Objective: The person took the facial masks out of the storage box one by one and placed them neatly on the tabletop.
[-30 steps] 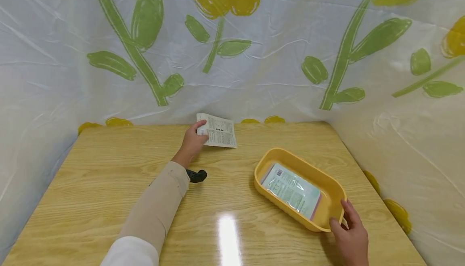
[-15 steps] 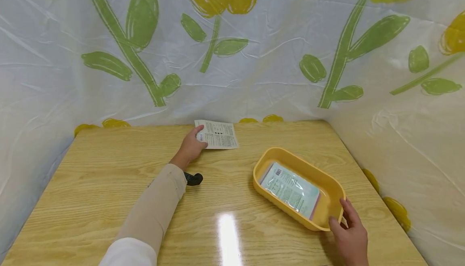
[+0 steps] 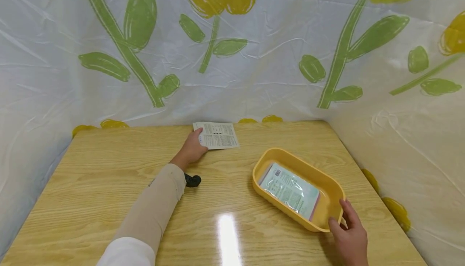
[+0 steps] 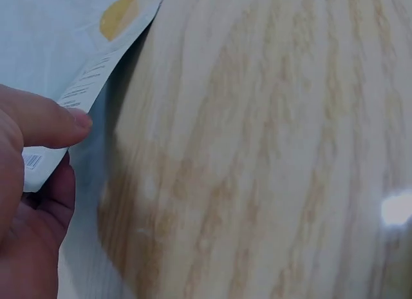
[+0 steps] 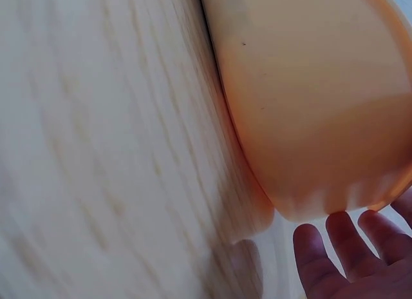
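Observation:
My left hand pinches the near-left edge of a flat printed packet at the back of the table. In the left wrist view, the thumb lies on top of the pale blue packet and the fingers are beneath; its edge stands slightly off the wood. At the right, my right hand holds the near end of a yellow plastic tray, thumb and forefinger at the rim. Other fingertips touch the tray's outer wall in the right wrist view. Inside the tray lies a glossy green-and-white packet.
The wooden table reaches back to a white flowered curtain, which also hangs along both sides. A curved black piece sticks out at my left wrist. Light glares on the table's front.
My left hand has lowered the packet, which now lies flatter and closer to the table. The right hand and tray stay put, while the head view shifts slightly.

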